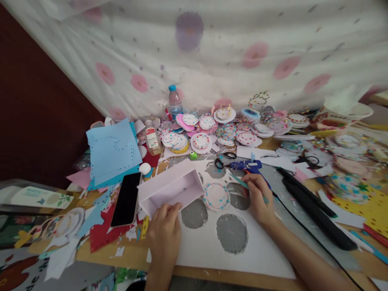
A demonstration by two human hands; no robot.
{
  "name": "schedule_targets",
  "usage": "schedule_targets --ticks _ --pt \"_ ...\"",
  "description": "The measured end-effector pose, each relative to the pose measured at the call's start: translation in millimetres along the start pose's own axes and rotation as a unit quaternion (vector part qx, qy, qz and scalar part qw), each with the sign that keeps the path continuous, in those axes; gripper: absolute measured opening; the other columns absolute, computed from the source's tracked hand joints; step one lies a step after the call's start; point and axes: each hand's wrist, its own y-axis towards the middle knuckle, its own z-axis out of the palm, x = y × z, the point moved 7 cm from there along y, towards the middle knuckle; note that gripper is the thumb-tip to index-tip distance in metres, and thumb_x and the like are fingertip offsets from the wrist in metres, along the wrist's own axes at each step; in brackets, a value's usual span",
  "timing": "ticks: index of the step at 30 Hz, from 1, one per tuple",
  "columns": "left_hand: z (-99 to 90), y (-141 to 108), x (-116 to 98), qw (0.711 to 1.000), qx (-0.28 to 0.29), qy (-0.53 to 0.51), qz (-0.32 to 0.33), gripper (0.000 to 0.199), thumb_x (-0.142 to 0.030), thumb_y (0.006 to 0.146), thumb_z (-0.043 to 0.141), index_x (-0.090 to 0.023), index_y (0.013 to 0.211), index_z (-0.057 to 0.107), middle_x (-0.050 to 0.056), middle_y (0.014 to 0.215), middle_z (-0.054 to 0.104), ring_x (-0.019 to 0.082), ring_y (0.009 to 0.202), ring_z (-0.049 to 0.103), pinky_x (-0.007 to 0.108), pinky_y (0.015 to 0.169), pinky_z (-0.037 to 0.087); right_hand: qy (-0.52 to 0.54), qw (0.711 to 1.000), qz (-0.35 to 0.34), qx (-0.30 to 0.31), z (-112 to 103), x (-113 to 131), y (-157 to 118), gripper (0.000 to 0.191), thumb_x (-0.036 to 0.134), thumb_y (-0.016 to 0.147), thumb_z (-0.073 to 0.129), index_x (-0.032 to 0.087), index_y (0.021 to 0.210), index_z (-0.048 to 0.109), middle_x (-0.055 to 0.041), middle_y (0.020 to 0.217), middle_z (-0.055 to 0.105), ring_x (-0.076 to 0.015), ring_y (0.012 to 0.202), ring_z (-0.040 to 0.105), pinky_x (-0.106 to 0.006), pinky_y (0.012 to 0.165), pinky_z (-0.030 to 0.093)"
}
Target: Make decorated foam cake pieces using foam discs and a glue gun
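My left hand (165, 224) grips the near edge of an open white paper box (171, 193), fingers curled over its wall. The box lies tilted, its hollow side facing me. In my right hand (258, 197) is a slim teal pen-like tool (239, 180), pinched with its tip pointing up and left; its exact kind does not show. Between the hands lies a small paper disc edged with red and blue dots (216, 197). Beneath it a white sheet (209, 246) has several round cut-outs, grey mat showing through them.
A blue glue gun (245, 164) with a black cord and black-handled scissors (222, 162) lie beyond my right hand. A phone (125, 199) and blue paper (113, 149) are on the left. Decorated discs (201, 141) and a water bottle (175, 101) line the back. A black tool (315, 206) lies right.
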Motion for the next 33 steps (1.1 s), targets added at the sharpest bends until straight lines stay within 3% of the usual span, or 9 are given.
schedule_targets --ticks 5,9,17,22,25,28,33 --pt "-0.9 6.9 -0.6 0.999 0.032 0.028 -0.002 0.036 -0.004 0.077 0.053 -0.024 0.101 0.069 0.003 0.097 0.072 0.022 0.079 0.065 0.032 0.064 0.045 0.02 1.0 -0.002 0.017 1.0 -6.0 -0.6 0.023 0.035 0.093 0.04 0.021 0.098 0.056 0.0016 0.065 0.053 -0.0156 0.058 0.05 -0.028 0.055 0.039" --pt "-5.7 14.2 -1.0 0.999 0.023 0.026 -0.011 0.035 -0.005 0.075 0.053 -0.025 0.097 0.07 0.002 0.095 0.073 0.022 0.078 0.065 0.033 0.063 0.045 0.023 1.0 0.006 0.016 1.1 -5.4 -0.2 0.021 0.035 0.091 0.043 0.021 0.094 0.058 0.0011 0.067 0.054 -0.0151 0.058 0.051 -0.027 0.054 0.04" --pt "-3.8 34.6 5.3 0.997 0.069 0.0 -0.016 0.027 -0.006 0.076 0.051 -0.021 0.092 0.068 0.003 0.088 0.07 0.024 0.081 0.061 0.036 0.072 0.045 0.059 0.997 -0.013 0.038 0.2 -2.2 0.6 0.014 0.03 0.086 0.049 0.021 0.093 0.058 0.0008 0.065 0.054 -0.015 0.055 0.048 -0.027 0.051 0.037" --pt "-1.6 37.9 10.0 0.999 0.025 -0.045 -0.007 0.024 -0.009 0.082 0.047 -0.016 0.096 0.066 0.008 0.089 0.067 0.026 0.086 0.059 0.039 0.078 0.046 0.187 0.981 0.001 0.043 -2.7 10.2 2.8 0.011 0.028 0.084 0.053 0.021 0.089 0.06 0.0003 0.064 0.053 -0.0143 0.054 0.046 -0.026 0.048 0.036" --pt "-16.5 35.6 7.9 0.992 -0.042 -0.117 -0.014 0.025 -0.013 0.085 0.05 -0.017 0.106 0.065 0.01 0.099 0.065 0.025 0.096 0.057 0.04 0.087 0.046 0.254 0.965 0.008 0.066 -0.8 31.5 1.4 0.012 0.028 0.083 0.053 0.02 0.088 0.06 0.0006 0.061 0.051 -0.0139 0.053 0.045 -0.026 0.047 0.035" --pt "-36.9 33.2 -3.3 0.963 -0.073 -0.253 -0.047 0.023 -0.018 0.086 0.055 -0.021 0.107 0.065 0.008 0.104 0.063 0.023 0.102 0.057 0.037 0.089 0.046 0.29 0.95 0.009 0.112 3.6 58.1 -5.6 0.013 0.032 0.084 0.055 0.02 0.086 0.061 -0.0001 0.063 0.051 -0.0133 0.051 0.045 -0.025 0.045 0.036" --pt "-42.1 35.4 -46.0 0.842 0.056 -0.527 -0.1 0.021 -0.035 0.086 0.059 -0.021 0.098 0.069 0.009 0.101 0.065 0.02 0.09 0.061 0.031 0.08 0.052 0.288 0.935 -0.013 0.207 10.0 95.2 -27.6 0.017 0.036 0.088 0.054 0.021 0.089 0.061 -0.0017 0.07 0.052 -0.0139 0.056 0.049 -0.026 0.049 0.04"
